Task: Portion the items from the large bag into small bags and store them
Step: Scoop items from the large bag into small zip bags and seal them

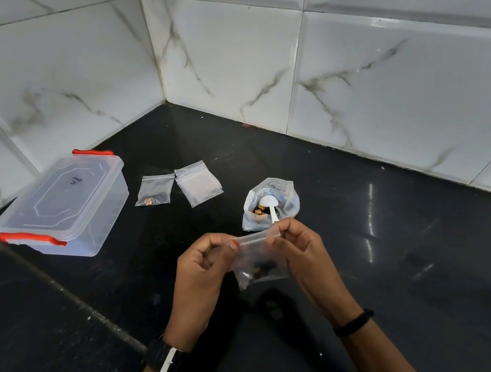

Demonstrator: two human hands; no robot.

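Observation:
Both my hands hold a small clear zip bag [260, 260] above the dark counter. My left hand [206, 272] pinches the left end of its top strip and my right hand [299, 251] pinches the right end. Dark and brown pieces lie at the bag's bottom. Just behind it stands the large open bag [288, 201] with more dark pieces and a white plastic spoon [269, 204] in it. Two more small zip bags lie further back: the left bag [154, 189] holds a few pieces, the right bag [198, 183] looks nearly empty.
A clear plastic box [64, 208] with a shut lid and red latches stands at the back left, near the tiled wall. White marble-look tiles [346, 57] close the corner behind the black counter [409, 256]. A seam runs diagonally across the counter's left side.

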